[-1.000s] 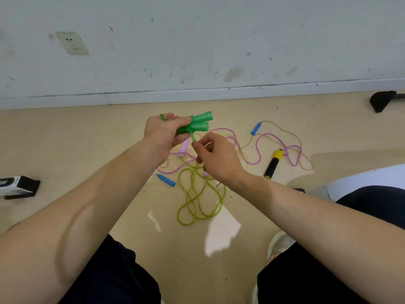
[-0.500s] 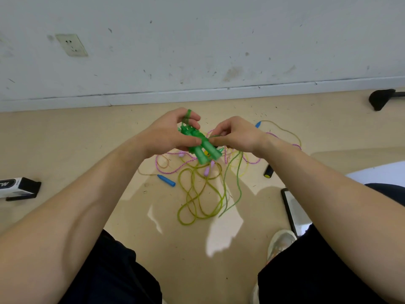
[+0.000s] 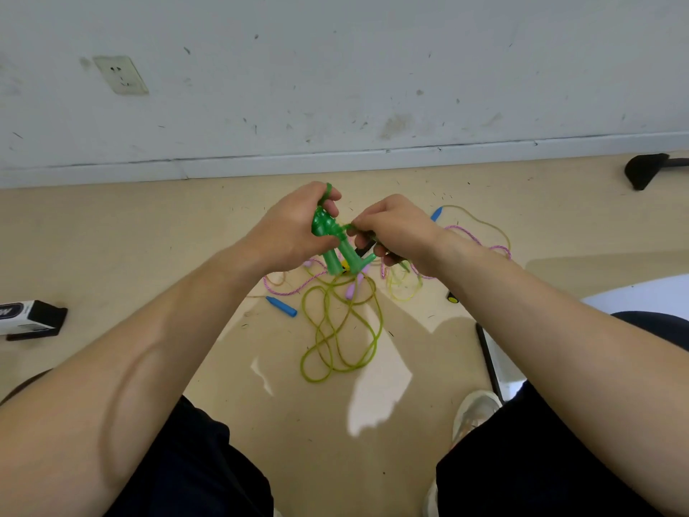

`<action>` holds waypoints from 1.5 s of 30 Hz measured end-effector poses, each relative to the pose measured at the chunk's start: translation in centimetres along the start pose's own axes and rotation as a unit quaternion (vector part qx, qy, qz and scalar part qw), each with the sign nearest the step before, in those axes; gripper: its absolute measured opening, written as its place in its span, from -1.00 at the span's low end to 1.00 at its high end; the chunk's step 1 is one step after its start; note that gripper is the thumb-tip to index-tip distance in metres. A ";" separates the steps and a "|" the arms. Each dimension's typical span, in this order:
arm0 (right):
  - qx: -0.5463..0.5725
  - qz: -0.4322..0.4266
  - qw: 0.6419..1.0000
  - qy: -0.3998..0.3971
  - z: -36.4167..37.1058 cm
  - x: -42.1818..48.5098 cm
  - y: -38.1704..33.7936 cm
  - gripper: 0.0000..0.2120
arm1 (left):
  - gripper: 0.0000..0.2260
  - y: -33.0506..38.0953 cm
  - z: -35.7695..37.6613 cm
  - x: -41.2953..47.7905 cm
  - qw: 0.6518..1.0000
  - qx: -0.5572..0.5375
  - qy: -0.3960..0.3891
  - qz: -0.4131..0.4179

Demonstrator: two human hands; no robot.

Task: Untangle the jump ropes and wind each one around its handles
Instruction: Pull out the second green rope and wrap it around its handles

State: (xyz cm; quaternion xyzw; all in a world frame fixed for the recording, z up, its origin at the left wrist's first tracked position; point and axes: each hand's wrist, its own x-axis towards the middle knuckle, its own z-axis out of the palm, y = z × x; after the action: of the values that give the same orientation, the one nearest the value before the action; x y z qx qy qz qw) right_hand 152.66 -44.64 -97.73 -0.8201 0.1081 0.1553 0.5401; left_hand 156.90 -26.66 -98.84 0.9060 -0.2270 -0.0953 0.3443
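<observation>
1. Here, the left hand [image 3: 287,227] grips the green handles [image 3: 337,251], held together with their flared ends down.
2. Just right of the handles, the right hand [image 3: 399,227] pinches the green rope [image 3: 341,330] beside its wound turns.
3. Below the handles, the rope's slack loops lie on the floor [image 3: 149,236].
4. A pink rope [image 3: 468,233] lies to the right of the handles, a blue handle [image 3: 281,307] below-left.
</observation>
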 end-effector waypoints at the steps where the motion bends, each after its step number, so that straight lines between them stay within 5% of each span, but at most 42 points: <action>1: 0.036 -0.003 0.999 0.010 0.3 -0.4 -0.1 -0.78 | -0.49 0.0 0.1 0.1 0.999 -0.004 0.032 -0.005; 8: 0.164 -0.068 0.978 0.109 4.6 -2.4 0.5 -0.70 | -0.52 0.4 1.9 0.2 0.956 -0.198 0.200 -0.087; 18: 0.002 -0.161 0.975 0.156 5.9 -2.3 2.1 -0.75 | -0.83 1.4 0.0 0.5 0.768 -0.560 0.141 -0.278; 20: -0.008 -0.163 0.976 0.143 6.2 -2.4 2.3 -0.71 | -0.82 1.2 -0.3 0.5 0.767 -0.561 0.142 -0.278; 22: -0.050 -0.192 0.971 0.133 6.6 -2.4 2.4 -0.71 | -0.56 0.7 -0.2 0.5 0.788 -0.540 0.138 -0.262; 25: -0.150 -0.258 0.946 0.126 7.0 -1.9 3.0 -0.70 | -0.32 0.3 0.0 0.3 0.803 -0.516 0.150 -0.258; 30: -0.392 -0.308 0.855 0.140 6.4 -1.5 3.5 -0.44 | -0.67 0.4 -0.5 0.5 0.785 -0.532 0.158 -0.275; 34: -0.432 -0.389 0.778 0.240 5.9 -1.1 3.4 -0.69 | -0.70 0.6 -0.8 0.3 0.746 -0.580 0.161 -0.284; 36: -0.326 -0.359 0.851 0.200 6.0 -1.2 2.9 -0.85 | -0.70 0.5 -1.0 0.3 0.730 -0.601 0.162 -0.282; 39: -0.109 -0.200 0.970 0.085 5.6 -1.3 2.3 -0.79 | -0.73 0.2 -1.2 0.2 0.723 -0.625 0.118 -0.269; 42: -0.117 -0.098 0.988 -0.023 3.7 -0.4 2.6 -0.63 | -0.77 0.5 -1.7 0.0 0.752 -0.609 0.039 -0.247; 45: -0.130 -0.046 0.990 -0.016 1.3 0.8 2.9 -0.49 | -0.82 0.9 -2.0 0.0 0.822 -0.526 0.014 -0.218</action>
State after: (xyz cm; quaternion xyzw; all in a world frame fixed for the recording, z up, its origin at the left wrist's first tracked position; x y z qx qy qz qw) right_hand 152.23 -44.62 -101.01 -0.8847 0.0409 0.1560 0.4374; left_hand 157.24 -26.10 -96.74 0.6144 0.0653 -0.2600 0.7421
